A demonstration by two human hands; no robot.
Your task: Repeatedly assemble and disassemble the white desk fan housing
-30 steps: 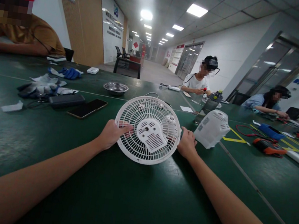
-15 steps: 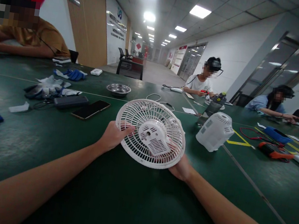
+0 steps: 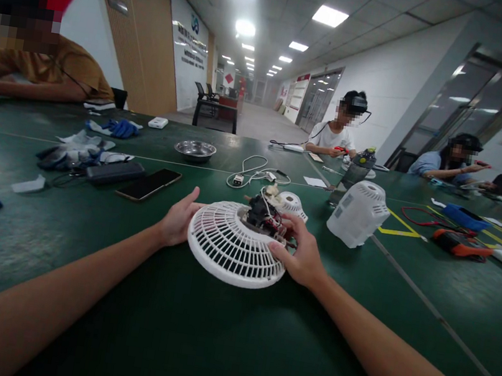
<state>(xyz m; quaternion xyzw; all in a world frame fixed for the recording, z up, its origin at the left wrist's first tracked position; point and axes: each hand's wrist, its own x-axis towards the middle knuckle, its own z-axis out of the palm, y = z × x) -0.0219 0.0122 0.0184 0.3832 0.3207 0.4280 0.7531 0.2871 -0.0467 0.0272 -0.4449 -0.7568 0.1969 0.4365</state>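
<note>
A round white fan grille lies almost flat just above the green table in front of me. My left hand grips its left rim, thumb on top. My right hand curls round the right rim, fingers beside the exposed fan motor with red and white wires that sits on the grille's far side. A small white ribbed part lies just behind the motor.
A white fan housing stands to the right, a white cable and steel bowl behind, a black phone, power bank and gloves to the left. Orange and blue tools lie far right. Three other people sit at the table.
The grille was held upright, its back plate facing me; now it has tipped down nearly flat, showing the motor and wires. My right hand shifted from beneath the rim onto its right side.
</note>
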